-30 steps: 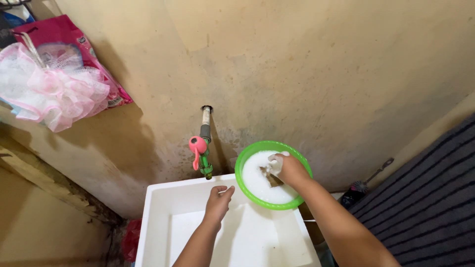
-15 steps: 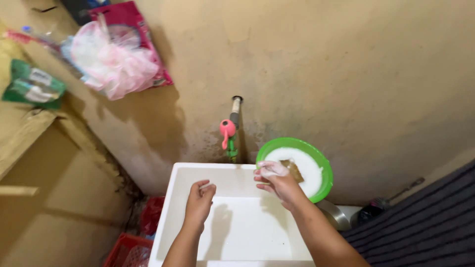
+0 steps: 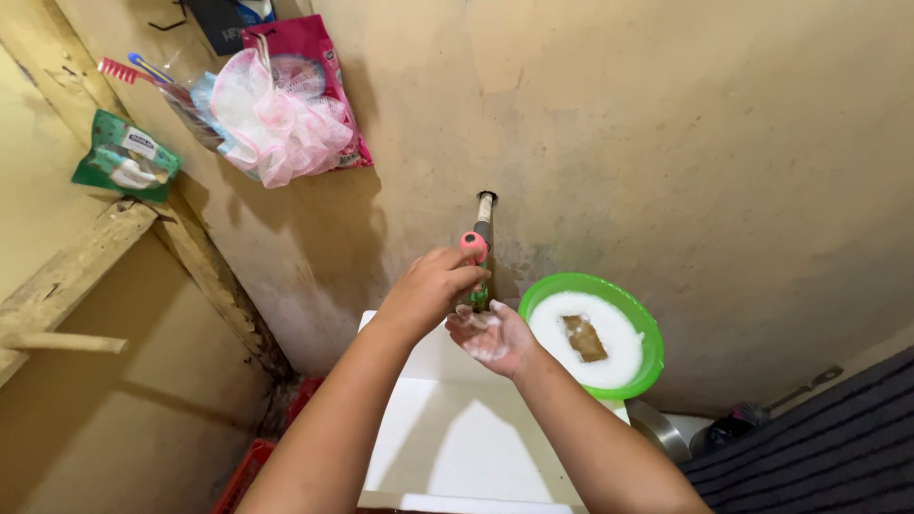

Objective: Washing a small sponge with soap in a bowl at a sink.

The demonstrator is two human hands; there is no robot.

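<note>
Risen from the white basin (image 3: 447,447), left hand (image 3: 433,286) grips the pink tap handle (image 3: 473,244) on the stained wall (image 3: 666,143); soapy right hand (image 3: 492,335) cupped open below.

pink pouch (image 3: 303,67), hung on wall | green sachet (image 3: 124,157), on wooden ledge, left

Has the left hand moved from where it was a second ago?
Yes. The left hand has gone up from over the white basin to the pink tap handle on the wall pipe.
</note>
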